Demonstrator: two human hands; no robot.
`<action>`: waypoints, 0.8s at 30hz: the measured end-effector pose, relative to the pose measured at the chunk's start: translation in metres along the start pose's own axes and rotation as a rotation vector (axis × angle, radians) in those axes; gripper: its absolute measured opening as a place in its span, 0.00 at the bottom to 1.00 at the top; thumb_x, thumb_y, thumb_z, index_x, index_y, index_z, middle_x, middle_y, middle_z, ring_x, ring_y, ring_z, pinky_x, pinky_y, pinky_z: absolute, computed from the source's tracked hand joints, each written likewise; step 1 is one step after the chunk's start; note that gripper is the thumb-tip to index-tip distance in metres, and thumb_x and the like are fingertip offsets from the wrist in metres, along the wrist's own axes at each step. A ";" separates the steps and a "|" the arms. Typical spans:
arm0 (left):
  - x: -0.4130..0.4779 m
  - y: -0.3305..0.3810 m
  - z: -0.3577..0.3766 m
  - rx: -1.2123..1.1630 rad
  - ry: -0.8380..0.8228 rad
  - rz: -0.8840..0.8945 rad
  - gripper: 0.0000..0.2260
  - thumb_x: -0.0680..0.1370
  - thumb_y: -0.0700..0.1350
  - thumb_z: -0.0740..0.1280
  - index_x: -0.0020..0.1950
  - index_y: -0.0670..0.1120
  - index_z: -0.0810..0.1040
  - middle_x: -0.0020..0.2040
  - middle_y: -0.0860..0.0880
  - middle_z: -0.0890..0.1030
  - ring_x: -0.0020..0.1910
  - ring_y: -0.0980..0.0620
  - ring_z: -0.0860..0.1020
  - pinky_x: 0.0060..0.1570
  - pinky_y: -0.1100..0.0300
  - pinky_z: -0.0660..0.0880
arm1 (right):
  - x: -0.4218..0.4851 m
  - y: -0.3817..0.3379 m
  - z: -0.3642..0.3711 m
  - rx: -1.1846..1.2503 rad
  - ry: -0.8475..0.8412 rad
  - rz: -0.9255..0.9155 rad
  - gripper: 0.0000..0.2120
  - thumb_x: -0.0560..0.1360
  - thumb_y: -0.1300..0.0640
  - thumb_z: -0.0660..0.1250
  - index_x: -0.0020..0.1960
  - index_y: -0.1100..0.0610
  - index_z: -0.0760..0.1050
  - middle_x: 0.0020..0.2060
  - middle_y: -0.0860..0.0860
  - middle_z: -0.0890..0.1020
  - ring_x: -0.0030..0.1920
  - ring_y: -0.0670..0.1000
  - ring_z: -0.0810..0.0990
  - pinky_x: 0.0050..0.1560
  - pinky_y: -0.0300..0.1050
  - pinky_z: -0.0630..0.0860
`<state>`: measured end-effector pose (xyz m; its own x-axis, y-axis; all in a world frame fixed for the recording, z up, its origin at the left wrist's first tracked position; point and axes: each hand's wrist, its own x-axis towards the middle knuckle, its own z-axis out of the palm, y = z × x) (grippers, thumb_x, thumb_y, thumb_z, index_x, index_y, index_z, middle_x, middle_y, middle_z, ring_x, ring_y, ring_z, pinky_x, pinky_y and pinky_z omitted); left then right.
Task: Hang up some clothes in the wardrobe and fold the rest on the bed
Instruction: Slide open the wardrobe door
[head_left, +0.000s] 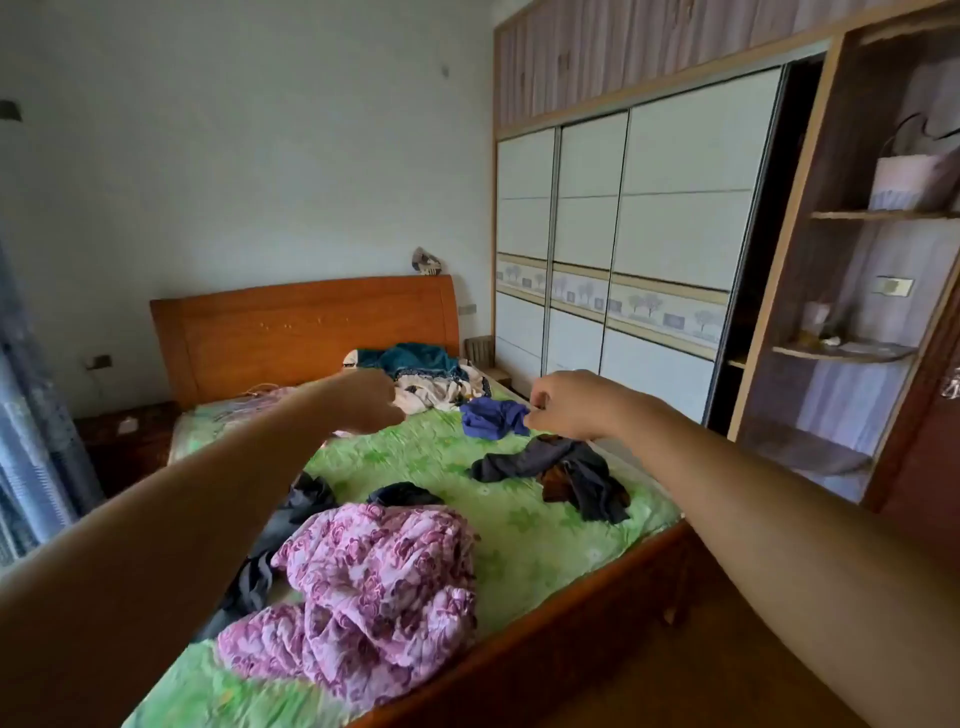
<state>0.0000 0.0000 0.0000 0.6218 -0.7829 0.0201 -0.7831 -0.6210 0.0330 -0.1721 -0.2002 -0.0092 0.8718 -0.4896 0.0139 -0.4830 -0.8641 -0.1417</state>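
Note:
The bed has a green flowered sheet with clothes scattered on it. Nearest me lies a crumpled pink floral garment over a dark grey one. A dark navy garment lies by the right edge, and a blue garment lies beyond it. Both my arms reach out over the bed. My left hand has its fingers curled with nothing seen in it. My right hand is curled too, its fingertips level with the blue garment's edge; whether they touch it is unclear. The wardrobe stands at the right.
A heap of teal and cream clothes lies by the orange headboard. The wardrobe's white sliding doors leave a dark gap at the right end. Open shelves with a bag stand beside it. A curtain hangs at left.

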 end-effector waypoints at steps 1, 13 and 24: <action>0.000 -0.001 0.007 -0.002 -0.015 -0.005 0.21 0.84 0.50 0.60 0.71 0.38 0.73 0.70 0.41 0.74 0.68 0.45 0.73 0.67 0.54 0.68 | 0.001 -0.002 0.007 -0.013 -0.012 0.004 0.19 0.79 0.45 0.64 0.62 0.57 0.77 0.58 0.59 0.80 0.56 0.58 0.79 0.57 0.54 0.76; 0.031 0.016 0.124 -0.054 -0.172 0.096 0.21 0.81 0.52 0.64 0.71 0.43 0.73 0.69 0.44 0.75 0.67 0.45 0.73 0.65 0.54 0.70 | -0.020 0.039 0.092 0.058 -0.111 0.143 0.19 0.78 0.43 0.64 0.59 0.57 0.77 0.54 0.60 0.82 0.50 0.59 0.82 0.48 0.51 0.78; 0.114 0.159 0.170 -0.019 -0.254 0.302 0.22 0.81 0.54 0.63 0.73 0.46 0.72 0.72 0.44 0.73 0.69 0.44 0.72 0.65 0.54 0.69 | -0.048 0.176 0.103 0.063 -0.135 0.322 0.18 0.79 0.43 0.63 0.59 0.56 0.78 0.57 0.58 0.81 0.54 0.59 0.80 0.57 0.55 0.78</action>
<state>-0.0561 -0.1946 -0.1625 0.3381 -0.9161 -0.2155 -0.9285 -0.3620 0.0824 -0.2904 -0.3165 -0.1369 0.6805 -0.7124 -0.1714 -0.7326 -0.6568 -0.1786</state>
